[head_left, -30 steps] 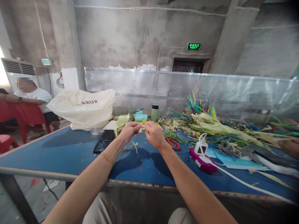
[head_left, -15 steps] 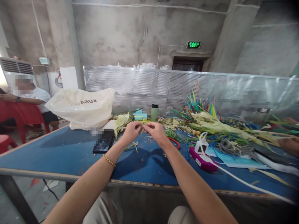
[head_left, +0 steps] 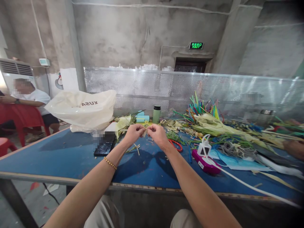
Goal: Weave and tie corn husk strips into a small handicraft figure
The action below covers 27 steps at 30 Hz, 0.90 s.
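My left hand [head_left: 134,133], with a gold bead bracelet [head_left: 110,162] on its wrist, is closed in a pinch above the blue table. A small pale scrap [head_left: 144,134], like a bit of husk, shows at its fingertips. Close beside it my right hand [head_left: 157,134] pinches too, fingertips almost meeting the left ones; what it grips is too small to tell. On the table below the left hand lies a knotted pale green strip [head_left: 138,149]. Behind the hands are leafy husks [head_left: 123,123], light blue rolls [head_left: 142,118] and a green bottle [head_left: 156,114].
A black tablet-like slab [head_left: 104,146] and a white bag [head_left: 82,106] lie left. To the right are a red ring [head_left: 176,146], a purple power strip [head_left: 206,162] with a white cable, wire coils [head_left: 234,148] and long husks [head_left: 213,125]. Another person's hand [head_left: 293,148] reaches in at far right.
My fingertips have moved slightly apart, and the pale scrap now shows between them. The right hand has turned a little. Other things stay in place.
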Each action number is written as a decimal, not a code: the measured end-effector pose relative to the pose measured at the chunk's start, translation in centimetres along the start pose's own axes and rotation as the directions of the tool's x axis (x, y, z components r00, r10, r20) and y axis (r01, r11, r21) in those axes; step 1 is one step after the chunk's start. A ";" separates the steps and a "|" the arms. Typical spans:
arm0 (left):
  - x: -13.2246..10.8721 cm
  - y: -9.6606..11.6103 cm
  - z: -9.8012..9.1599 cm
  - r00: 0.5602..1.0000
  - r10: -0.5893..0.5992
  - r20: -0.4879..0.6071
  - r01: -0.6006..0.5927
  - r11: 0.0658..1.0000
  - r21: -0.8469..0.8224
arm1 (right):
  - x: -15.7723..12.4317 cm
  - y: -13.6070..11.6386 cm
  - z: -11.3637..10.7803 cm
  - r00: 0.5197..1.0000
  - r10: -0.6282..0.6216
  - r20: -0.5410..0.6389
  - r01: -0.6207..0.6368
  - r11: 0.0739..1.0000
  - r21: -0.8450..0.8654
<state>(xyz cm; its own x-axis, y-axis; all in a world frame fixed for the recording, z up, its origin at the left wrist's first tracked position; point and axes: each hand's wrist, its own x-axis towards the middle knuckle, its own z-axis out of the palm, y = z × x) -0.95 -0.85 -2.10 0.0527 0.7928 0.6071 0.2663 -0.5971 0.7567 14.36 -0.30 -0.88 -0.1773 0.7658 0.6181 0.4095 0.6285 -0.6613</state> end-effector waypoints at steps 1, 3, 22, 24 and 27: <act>0.0 0.1 0.0 1.000 -0.007 -0.005 0.007 1.000 -0.015 | 0.0 -0.1 0.0 1.000 -0.013 0.000 0.013 1.000 0.004; -0.1 0.5 0.0 1.000 -0.007 -0.016 0.007 1.000 -0.028 | -0.1 -0.2 0.1 0.999 -0.039 -0.005 0.040 0.999 0.008; -0.3 1.0 0.0 0.977 -0.191 0.091 0.211 0.907 -0.365 | -0.3 0.0 0.4 0.978 -0.192 -0.080 0.193 0.981 -0.002; -0.2 1.1 -0.1 0.976 -0.203 0.076 0.216 0.899 -0.381 | -0.4 0.2 0.3 0.958 -0.277 -0.078 0.272 0.959 -0.073; -0.2 1.0 -0.3 0.976 -0.204 0.077 0.218 0.893 -0.394 | -0.4 0.3 0.0 0.917 -0.397 -0.038 0.380 0.899 -0.219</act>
<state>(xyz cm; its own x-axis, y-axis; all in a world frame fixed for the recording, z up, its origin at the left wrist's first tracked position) -0.94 -1.60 -1.39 0.0714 0.9050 0.4193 -0.1305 -0.4083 0.9035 14.55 -0.42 -1.33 -0.2910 0.4477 0.8455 0.4968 0.8260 -0.2664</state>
